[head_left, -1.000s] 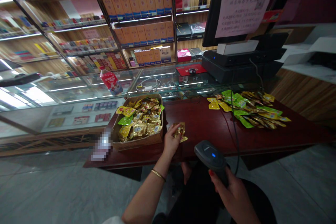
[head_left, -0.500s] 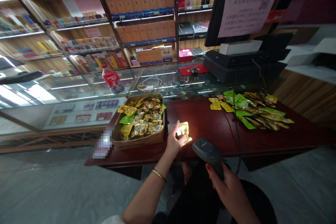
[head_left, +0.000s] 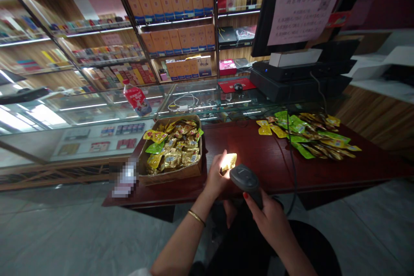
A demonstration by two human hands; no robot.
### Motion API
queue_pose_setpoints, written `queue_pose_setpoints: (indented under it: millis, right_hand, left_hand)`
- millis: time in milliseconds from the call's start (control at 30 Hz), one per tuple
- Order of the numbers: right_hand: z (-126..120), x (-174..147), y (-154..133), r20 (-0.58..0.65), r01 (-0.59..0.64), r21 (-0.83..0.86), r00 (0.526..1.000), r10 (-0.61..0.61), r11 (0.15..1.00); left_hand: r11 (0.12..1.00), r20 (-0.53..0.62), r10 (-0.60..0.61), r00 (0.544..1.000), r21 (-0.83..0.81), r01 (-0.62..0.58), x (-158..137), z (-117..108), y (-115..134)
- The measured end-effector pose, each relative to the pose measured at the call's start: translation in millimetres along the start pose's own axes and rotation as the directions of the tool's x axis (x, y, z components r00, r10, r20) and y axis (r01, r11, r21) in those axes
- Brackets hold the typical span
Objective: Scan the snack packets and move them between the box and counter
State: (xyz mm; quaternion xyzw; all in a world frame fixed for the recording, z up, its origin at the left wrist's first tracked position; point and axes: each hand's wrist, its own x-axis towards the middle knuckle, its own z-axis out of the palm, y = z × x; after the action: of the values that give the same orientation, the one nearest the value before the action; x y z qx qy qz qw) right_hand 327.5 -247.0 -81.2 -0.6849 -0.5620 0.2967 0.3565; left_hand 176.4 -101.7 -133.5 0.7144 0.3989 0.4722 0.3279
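Observation:
My left hand [head_left: 216, 177] is closed on a small gold snack packet [head_left: 229, 162], held over the table between the box and the scanner. Bright light from the scanner falls on the packet and my fingers. In my right hand [head_left: 268, 215] is a dark grey barcode scanner [head_left: 245, 177], its head close to the packet and angled toward it. Left of my hand stands an open cardboard box [head_left: 171, 177] filled with gold, yellow and green packets [head_left: 173, 159]. A loose pile of similar packets [head_left: 310, 133] lies on the right of the table.
The dark red wooden table [head_left: 249, 146] adjoins a glass display counter [head_left: 181, 90]. A red-labelled bottle [head_left: 137, 98], a mouse [head_left: 238, 87] and a monitor [head_left: 263, 26] stand on it. The scanner's cable [head_left: 293, 159] crosses the table. Stocked shelves [head_left: 174, 21] rise behind.
My right hand has brought the scanner left, nearer the packet. The left hand has turned the packet, and the scanner's light now falls brightly on it.

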Motion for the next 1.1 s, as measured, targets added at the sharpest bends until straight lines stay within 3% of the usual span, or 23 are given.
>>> queue_pose_setpoints:
  millis: [367,500,667,900,1100]
  right_hand:
    - [7,20,-4,0.026,-0.057,-0.006,0.998,0.057,0.998]
    - [9,17,-2,-0.004,-0.004,0.035,1.0,0.004,0.999]
    - [9,15,-4,-0.016,-0.057,-0.023,0.998,0.056,0.998]
    - [13,19,-7,0.011,-0.053,0.023,0.999,0.053,0.998]
    - [5,3,2,-0.069,-0.068,0.029,0.995,0.07,0.997]
  left_hand:
    - [0.993,0.039,0.111,0.993,-0.032,-0.11,-3,-3,2]
    - [0.99,0.059,0.141,0.988,-0.036,-0.139,-5,-3,3]
    - [0.989,0.054,0.147,0.988,-0.012,-0.146,-5,-2,3]
    - [0.98,0.073,0.196,0.978,0.017,-0.198,-6,-2,1]
    - [0.972,0.069,0.232,0.97,0.016,-0.233,-6,-3,6]
